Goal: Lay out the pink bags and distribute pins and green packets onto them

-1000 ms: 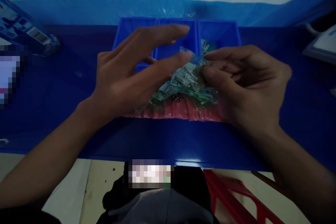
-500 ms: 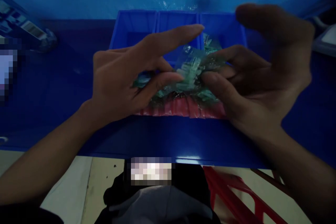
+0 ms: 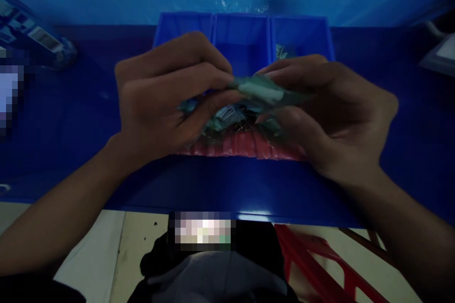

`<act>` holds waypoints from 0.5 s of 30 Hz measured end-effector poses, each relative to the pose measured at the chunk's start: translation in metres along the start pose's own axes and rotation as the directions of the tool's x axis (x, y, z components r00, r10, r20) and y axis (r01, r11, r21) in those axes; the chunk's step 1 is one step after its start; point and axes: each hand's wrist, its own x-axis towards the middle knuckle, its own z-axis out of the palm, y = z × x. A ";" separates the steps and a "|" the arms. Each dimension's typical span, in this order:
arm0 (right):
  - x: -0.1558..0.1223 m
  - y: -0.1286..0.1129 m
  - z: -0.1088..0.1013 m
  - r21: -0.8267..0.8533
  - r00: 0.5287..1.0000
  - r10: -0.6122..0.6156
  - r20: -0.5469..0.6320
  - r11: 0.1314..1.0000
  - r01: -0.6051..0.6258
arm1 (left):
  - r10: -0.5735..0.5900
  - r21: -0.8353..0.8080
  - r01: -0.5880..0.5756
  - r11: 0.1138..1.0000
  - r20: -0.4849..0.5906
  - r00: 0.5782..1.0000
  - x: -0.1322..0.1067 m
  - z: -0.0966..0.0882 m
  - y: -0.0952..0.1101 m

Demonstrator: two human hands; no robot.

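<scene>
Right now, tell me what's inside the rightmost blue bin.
Inside the rightmost blue bin, at left, clear plastic packaging partly shows. The right hand covers its front part; anything there is hidden.

Barcoded blue package (image 3: 44, 38), red stool (image 3: 309, 259)

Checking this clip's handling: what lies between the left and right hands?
Between the left hand and the right hand is a small greenish plastic bag, somewhat blurred, as the head view shows.
</scene>
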 end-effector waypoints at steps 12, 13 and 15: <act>0.001 0.003 0.003 0.179 0.984 0.129 -0.127 0.978 -0.105 | 0.157 0.008 -0.157 0.988 0.034 0.987 0.002 0.002 -0.008; 0.001 0.002 0.003 0.191 0.985 0.138 -0.103 0.975 -0.117 | 0.176 0.001 -0.177 0.984 0.059 0.983 0.001 0.001 -0.011; 0.001 0.000 0.003 0.200 0.986 0.135 -0.095 0.973 -0.114 | 0.169 -0.028 -0.168 0.985 0.036 0.985 0.000 -0.001 -0.018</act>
